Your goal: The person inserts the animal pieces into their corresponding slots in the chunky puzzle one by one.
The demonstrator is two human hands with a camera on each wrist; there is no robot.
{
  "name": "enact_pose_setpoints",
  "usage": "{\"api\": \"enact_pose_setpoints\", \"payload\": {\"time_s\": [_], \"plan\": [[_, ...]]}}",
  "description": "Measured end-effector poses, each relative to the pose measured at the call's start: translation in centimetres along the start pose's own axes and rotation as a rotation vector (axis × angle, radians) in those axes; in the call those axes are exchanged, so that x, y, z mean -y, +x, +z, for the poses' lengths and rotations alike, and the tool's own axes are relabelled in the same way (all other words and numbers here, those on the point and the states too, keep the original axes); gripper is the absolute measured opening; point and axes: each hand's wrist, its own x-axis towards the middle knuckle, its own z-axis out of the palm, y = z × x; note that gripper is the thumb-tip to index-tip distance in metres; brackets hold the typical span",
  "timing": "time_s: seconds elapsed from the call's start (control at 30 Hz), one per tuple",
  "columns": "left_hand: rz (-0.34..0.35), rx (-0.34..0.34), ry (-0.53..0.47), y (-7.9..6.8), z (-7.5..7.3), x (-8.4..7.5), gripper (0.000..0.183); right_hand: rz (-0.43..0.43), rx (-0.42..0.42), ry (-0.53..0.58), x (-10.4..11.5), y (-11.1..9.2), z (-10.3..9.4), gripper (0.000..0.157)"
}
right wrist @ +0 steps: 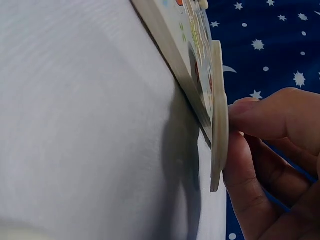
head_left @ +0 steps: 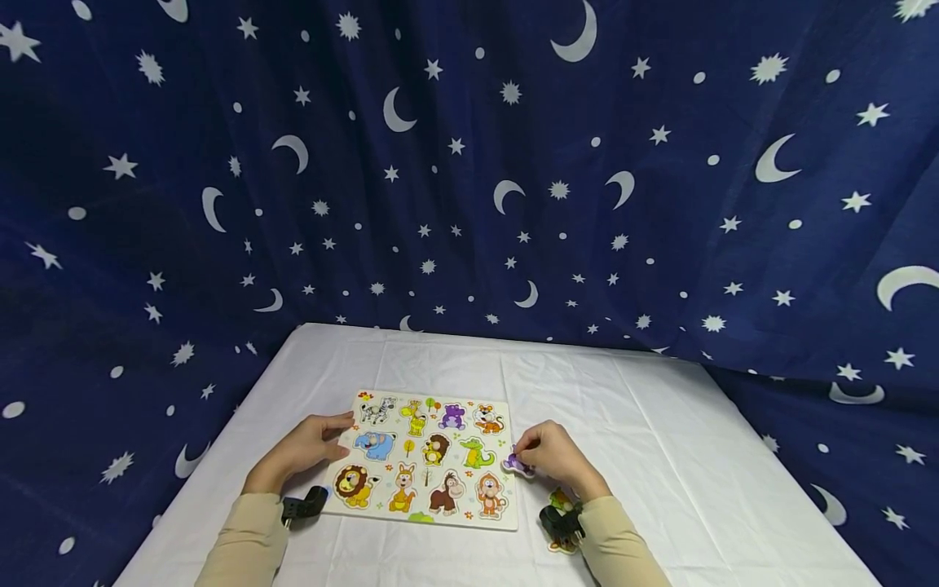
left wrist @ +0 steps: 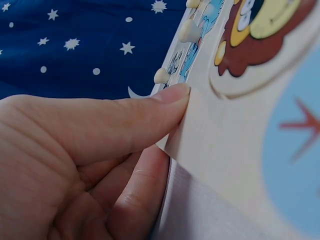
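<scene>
A wooden animal peg puzzle board (head_left: 487, 523) lies on the table. My left hand (head_left: 311, 444) grips its left edge; in the left wrist view the thumb (left wrist: 145, 112) lies on the top face and a finger (left wrist: 145, 190) is against the edge below. With thumb and fingertips, my right hand (head_left: 553, 452) holds a purple animal puzzle piece (head_left: 510, 463) at the board's right edge. From the right wrist view the piece (right wrist: 220, 115) appears edge-on, tilted beside the board's side; the grasped knob is hidden by the fingers.
More puzzle pieces (head_left: 562, 547) lie on the white tablecloth (head_left: 660, 456) beneath the right wrist, partly hidden by the black wrist camera (head_left: 561, 522). A dark blue curtain (head_left: 469, 204) with moons and stars hangs behind the table.
</scene>
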Motion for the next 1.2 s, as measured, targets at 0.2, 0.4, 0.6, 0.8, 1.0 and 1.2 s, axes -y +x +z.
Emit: {"api": "enact_pose_setpoints", "payload": {"time_s": [0.2,0.4,0.6,0.8,1.0,1.2], "plan": [[0.004,0.009,0.003,0.2,-0.1,-0.2,0.060,-0.028,0.005,0.001,0.2,0.4,0.1,0.012],[-0.008,0.005,0.017,0.4,-0.2,-0.6,0.061,-0.037,0.003,-0.004,0.6,1.1,0.1,0.012],[-0.020,-0.001,0.018,0.6,-0.2,-0.5,0.060,-0.018,0.008,0.012,0.5,1.5,0.2,0.012],[-0.014,0.001,0.007,0.1,-0.1,-0.5,0.061,-0.004,0.026,0.032,0.8,1.7,0.4,0.011],[-0.010,0.003,0.008,-0.2,0.0,-0.3,0.061,-0.014,0.018,0.020,1.1,2.0,0.7,0.011],[-0.012,-0.004,0.013,-0.2,0.1,-0.1,0.060,-0.013,-0.001,0.018,1.3,2.1,1.1,0.011]]}}
